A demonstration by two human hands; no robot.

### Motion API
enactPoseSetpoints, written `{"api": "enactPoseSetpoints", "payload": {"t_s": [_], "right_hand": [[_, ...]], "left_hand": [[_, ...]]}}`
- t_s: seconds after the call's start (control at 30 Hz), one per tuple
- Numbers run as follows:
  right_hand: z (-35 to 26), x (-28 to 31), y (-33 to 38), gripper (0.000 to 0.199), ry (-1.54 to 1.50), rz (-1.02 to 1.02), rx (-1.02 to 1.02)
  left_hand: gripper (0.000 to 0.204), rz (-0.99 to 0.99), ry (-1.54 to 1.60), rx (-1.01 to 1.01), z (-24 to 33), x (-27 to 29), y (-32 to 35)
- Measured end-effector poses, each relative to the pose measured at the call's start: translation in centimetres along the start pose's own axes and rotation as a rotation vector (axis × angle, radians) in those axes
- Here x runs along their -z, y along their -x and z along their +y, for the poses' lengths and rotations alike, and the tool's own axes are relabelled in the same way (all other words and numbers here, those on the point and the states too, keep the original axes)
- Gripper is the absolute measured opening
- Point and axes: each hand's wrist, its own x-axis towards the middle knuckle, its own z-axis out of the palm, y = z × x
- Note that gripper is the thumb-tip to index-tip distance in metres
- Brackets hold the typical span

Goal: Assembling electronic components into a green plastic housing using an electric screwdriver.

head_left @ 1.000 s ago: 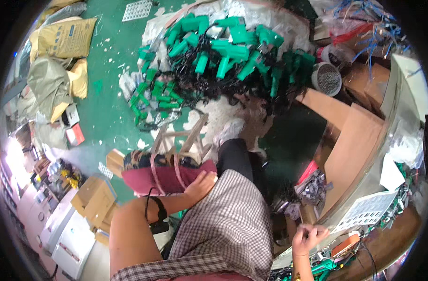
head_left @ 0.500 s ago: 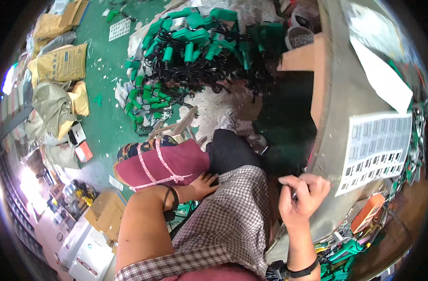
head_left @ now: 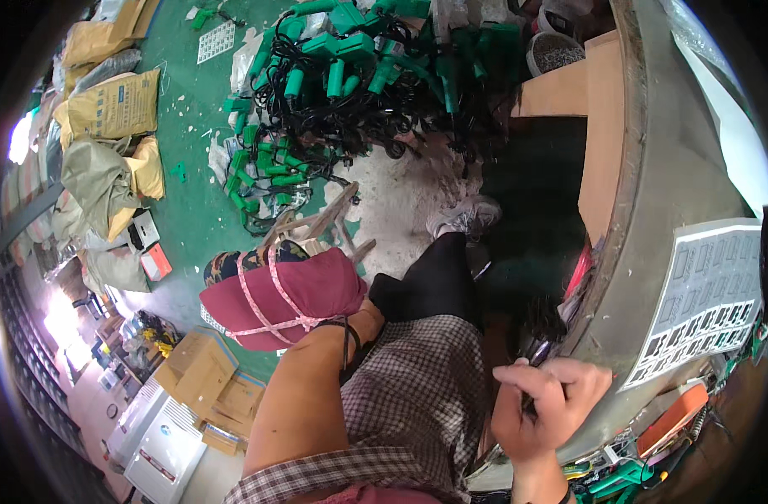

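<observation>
The right hand [head_left: 552, 407] is curled into a loose fist at the near edge of the grey tabletop [head_left: 661, 210], its fingers closed around a thin dark tool [head_left: 537, 357] whose tip pokes out above the knuckles; what kind of tool it is cannot be told. The left hand [head_left: 369, 322] is mostly hidden: the bare forearm runs down beside the thigh, a dark band at the wrist, and the hand rests against the right end of a maroon cushion [head_left: 279, 294] tied with pink cord. Whether its fingers are spread or closed cannot be told.

The cushion sits on a low wooden stool [head_left: 321, 223] to the left of the person's knee. A checked garment [head_left: 417, 386] covers the lap, with a dark trouser leg ending in a grey shoe [head_left: 463, 218] on the floor beyond.

Right of the right hand, a white printed sheet [head_left: 707, 294] lies on the tabletop. Far across the green floor [head_left: 195, 202] lies a heap of green plugs [head_left: 350, 67] with black cables. Tan sacks [head_left: 115, 109] lie at far left, cardboard boxes [head_left: 199, 370] at near left.
</observation>
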Motion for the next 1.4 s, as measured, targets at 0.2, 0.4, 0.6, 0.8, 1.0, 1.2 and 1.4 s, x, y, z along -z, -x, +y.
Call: {"api": "enactPoseSetpoints", "payload": {"t_s": [0.2,0.4,0.6,0.8,1.0,1.2,1.4], "right_hand": [[0.0,-0.2,-0.1,0.030,-0.004,-0.036,-0.030],[0.6,-0.3,-0.1,0.027,-0.038,-0.023,-0.054],[0.5,-0.2,0.1,0.024,-0.020,0.007,-0.025],[0.6,0.1,0.3,0.023,-0.076,0.039,-0.021],[0.3,-0.3,0.2,0.022,-0.095,0.053,-0.045],[-0.4,-0.2,-0.9,0.021,-0.098,0.079,-0.030],[1.8,2.5,-0.4,0.022,-0.240,0.002,-0.010]], "left_hand": [[0.039,-0.183,0.103,0.026,0.4,4.2,0.1],[0.037,0.538,0.631,0.077,0.1,12.3,-0.7],[0.034,0.918,1.107,0.098,-0.8,20.0,-0.3],[0.034,1.028,1.147,0.205,-3.5,24.3,3.8],[0.029,1.071,1.103,0.194,-3.3,24.7,1.2],[0.032,1.171,1.104,0.164,-3.1,26.4,0.9],[0.054,0.845,0.082,0.165,3.0,27.5,5.3]]}}
